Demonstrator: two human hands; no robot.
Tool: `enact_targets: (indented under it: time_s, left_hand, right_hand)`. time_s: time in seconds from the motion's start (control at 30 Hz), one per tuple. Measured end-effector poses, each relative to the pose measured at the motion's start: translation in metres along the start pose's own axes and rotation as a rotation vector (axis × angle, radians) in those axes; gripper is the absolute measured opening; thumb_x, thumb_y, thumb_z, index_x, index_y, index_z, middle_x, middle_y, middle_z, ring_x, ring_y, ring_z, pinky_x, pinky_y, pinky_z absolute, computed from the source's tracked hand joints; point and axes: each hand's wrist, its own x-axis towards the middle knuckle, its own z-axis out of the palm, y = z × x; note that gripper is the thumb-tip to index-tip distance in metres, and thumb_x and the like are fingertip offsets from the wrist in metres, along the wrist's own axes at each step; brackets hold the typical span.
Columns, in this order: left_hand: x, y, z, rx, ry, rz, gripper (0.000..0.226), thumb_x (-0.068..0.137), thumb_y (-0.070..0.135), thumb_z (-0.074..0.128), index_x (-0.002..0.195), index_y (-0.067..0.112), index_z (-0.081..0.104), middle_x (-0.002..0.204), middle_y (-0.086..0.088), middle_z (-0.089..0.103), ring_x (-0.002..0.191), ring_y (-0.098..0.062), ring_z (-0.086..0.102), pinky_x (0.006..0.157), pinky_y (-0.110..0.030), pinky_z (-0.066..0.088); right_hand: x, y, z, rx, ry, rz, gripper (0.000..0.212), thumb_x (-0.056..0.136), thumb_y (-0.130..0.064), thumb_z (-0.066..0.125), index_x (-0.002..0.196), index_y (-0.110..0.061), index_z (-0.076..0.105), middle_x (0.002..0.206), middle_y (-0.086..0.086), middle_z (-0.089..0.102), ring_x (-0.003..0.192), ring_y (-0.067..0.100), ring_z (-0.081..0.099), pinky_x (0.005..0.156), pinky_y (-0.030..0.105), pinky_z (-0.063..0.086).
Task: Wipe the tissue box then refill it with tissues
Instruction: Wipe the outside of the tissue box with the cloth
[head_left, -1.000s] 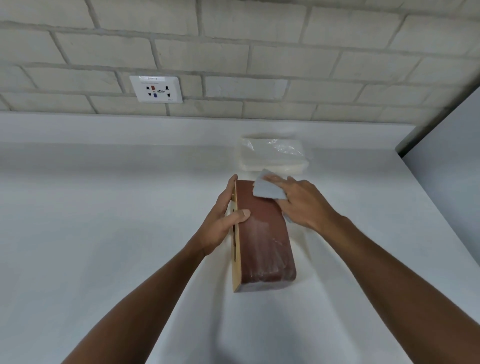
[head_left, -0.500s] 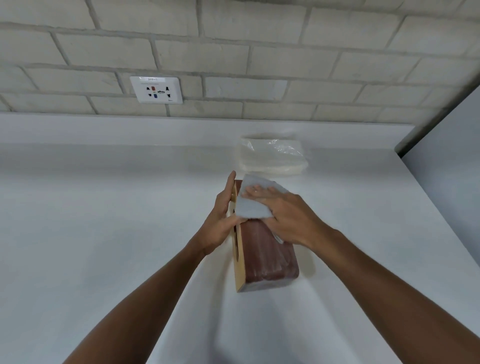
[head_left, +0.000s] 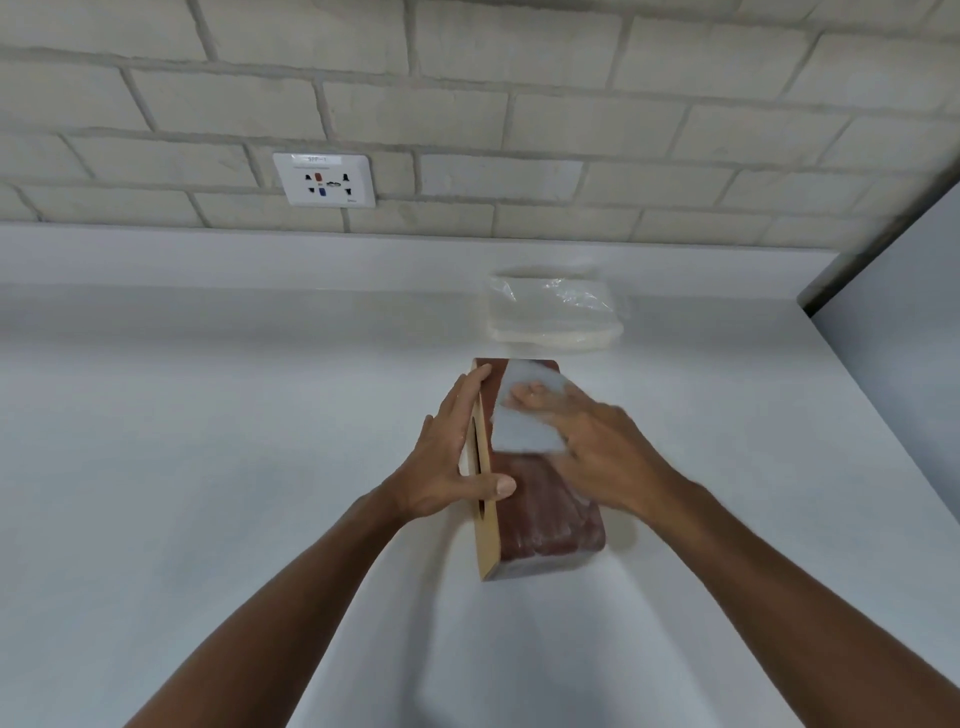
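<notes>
- My right fingertips (head_left: 524, 395) lay fairly flat and close together, pressing a pale cloth (head_left: 524, 428) onto the box; motion blur hid finer detail.
- My right hand (head_left: 608, 457) reached over that cloth from the right.
- My left hand (head_left: 447, 467) steadied the tissue box (head_left: 550, 519): fingers (head_left: 470, 389) straight along its light wooden slotted face, thumb (head_left: 493, 487) hooked over onto the reddish-brown side, clamping the edge.
- The tissue box lay on its side between both hands, on the white counter (head_left: 208, 467).
- Beyond my fingertips, a plastic-wrapped tissue pack (head_left: 550, 317) sat near the counter's back.
- Farther up and left of the fingers, a wall socket (head_left: 324, 180) sat in the brick wall (head_left: 519, 104).
</notes>
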Motion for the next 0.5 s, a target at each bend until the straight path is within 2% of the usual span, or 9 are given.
enact_targets:
  time_s: [0.07,0.1,0.17,0.2,0.27,0.37,0.43,0.5]
  left_hand:
    - [0.000,-0.002,0.001,0.021,0.003,-0.003,0.119,0.068,0.073,0.079,0.156,0.058,0.000,0.169,0.016,0.013,0.158,-0.018,0.015,0.123,-0.066,0.016]
    - [-0.001,-0.002,0.002,0.025,-0.002,-0.008,0.119,0.068,0.073,0.079,0.155,0.061,-0.001,0.168,0.020,0.011,0.158,-0.015,0.013,0.124,-0.066,0.015]
    - [-0.002,0.001,0.003,0.000,-0.003,-0.022,0.115,0.066,0.081,0.075,0.151,0.067,-0.001,0.166,0.027,0.011,0.158,-0.010,0.011,0.126,-0.064,0.012]
    - [-0.001,0.001,0.004,-0.010,-0.001,-0.024,0.114,0.066,0.083,0.074,0.151,0.067,-0.001,0.165,0.028,0.011,0.158,-0.009,0.012,0.126,-0.063,0.012]
    - [0.000,0.000,0.005,-0.031,0.005,-0.022,0.117,0.065,0.083,0.074,0.153,0.063,0.000,0.166,0.024,0.014,0.157,-0.013,0.017,0.124,-0.064,0.017]
    - [0.001,-0.004,0.006,-0.053,-0.001,-0.007,0.121,0.066,0.077,0.080,0.156,0.059,0.001,0.166,0.012,0.018,0.155,-0.025,0.024,0.120,-0.066,0.028]
    - [-0.001,-0.003,0.006,-0.045,-0.001,-0.006,0.118,0.066,0.075,0.080,0.151,0.067,-0.001,0.166,0.018,0.015,0.156,-0.019,0.020,0.122,-0.064,0.025]
    - [-0.002,-0.001,0.005,-0.041,-0.004,-0.016,0.116,0.066,0.080,0.077,0.149,0.069,-0.002,0.166,0.026,0.011,0.158,-0.011,0.013,0.125,-0.063,0.016]
  right_hand:
    - [-0.015,-0.002,0.003,-0.002,-0.072,-0.144,0.065,0.085,-0.013,0.046,0.146,-0.034,0.035,0.152,-0.017,0.032,0.141,-0.007,0.018,0.120,0.025,0.009]
    - [-0.019,0.002,0.000,0.008,-0.079,-0.155,0.066,0.085,-0.012,0.048,0.146,-0.034,0.034,0.151,-0.019,0.032,0.139,-0.013,0.016,0.120,0.023,0.006]
    - [-0.015,0.012,-0.009,-0.014,-0.040,-0.075,0.062,0.091,-0.012,0.050,0.145,-0.038,0.032,0.148,-0.026,0.027,0.129,-0.026,0.001,0.117,0.015,0.001]
    - [-0.011,0.013,-0.012,-0.036,-0.012,-0.015,0.060,0.094,-0.013,0.049,0.146,-0.038,0.031,0.148,-0.027,0.025,0.125,-0.027,-0.002,0.114,0.011,-0.001]
    - [0.001,0.000,-0.010,-0.059,0.000,0.026,0.060,0.093,-0.012,0.047,0.147,-0.036,0.032,0.153,-0.021,0.025,0.128,-0.019,0.002,0.117,0.015,0.001]
    - [-0.002,-0.016,0.009,-0.028,-0.057,-0.153,0.062,0.084,-0.019,0.039,0.145,-0.027,0.038,0.152,-0.012,0.033,0.139,-0.005,0.017,0.119,0.027,0.007]
    - [-0.008,-0.004,0.002,-0.023,-0.058,-0.173,0.061,0.085,-0.018,0.042,0.144,-0.033,0.039,0.150,-0.016,0.035,0.140,-0.003,0.023,0.120,0.029,0.012]
    - [-0.005,0.010,-0.012,-0.060,-0.023,-0.047,0.059,0.093,-0.018,0.049,0.144,-0.043,0.032,0.148,-0.028,0.024,0.137,-0.011,0.011,0.120,0.023,0.007]
